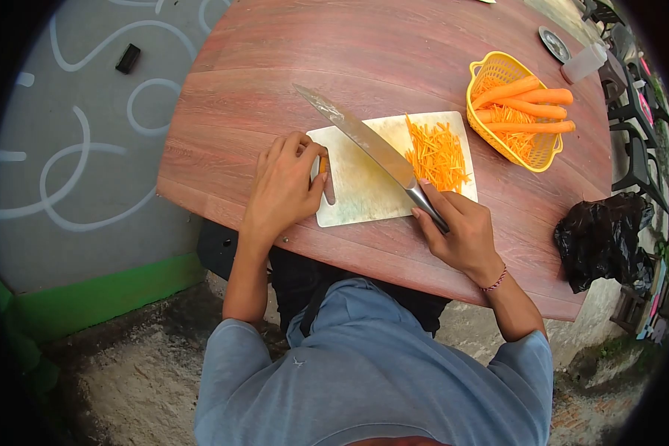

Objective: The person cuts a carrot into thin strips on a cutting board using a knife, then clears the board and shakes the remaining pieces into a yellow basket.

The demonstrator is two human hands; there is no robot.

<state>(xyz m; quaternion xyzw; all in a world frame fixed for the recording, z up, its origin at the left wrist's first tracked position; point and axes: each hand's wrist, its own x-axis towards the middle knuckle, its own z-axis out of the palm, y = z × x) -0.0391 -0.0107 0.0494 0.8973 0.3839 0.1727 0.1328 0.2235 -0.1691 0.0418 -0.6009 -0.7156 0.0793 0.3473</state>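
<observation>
My right hand (461, 227) is wrapped round the metal handle of a large knife (372, 144), whose blade points up and left across the white cutting board (364, 195). My left hand (286, 175) rests at the board's left edge by the handle slot, fingers curled on a small orange piece (323, 165) that they partly hide. Carrot strips (436, 154) lie in a pile on the board's right part, just right of the blade. Beyond them on the right, a yellow basket (477, 123) holds several whole peeled carrots (531, 110) on top of more shreds.
The wooden table (253, 82) has a curved edge close to my body. At its far right are a metal ashtray-like dish (554, 44) and a plastic bottle (584, 62). A black plastic bag (600, 241) is at the right edge, with dark chairs (635, 111) beyond.
</observation>
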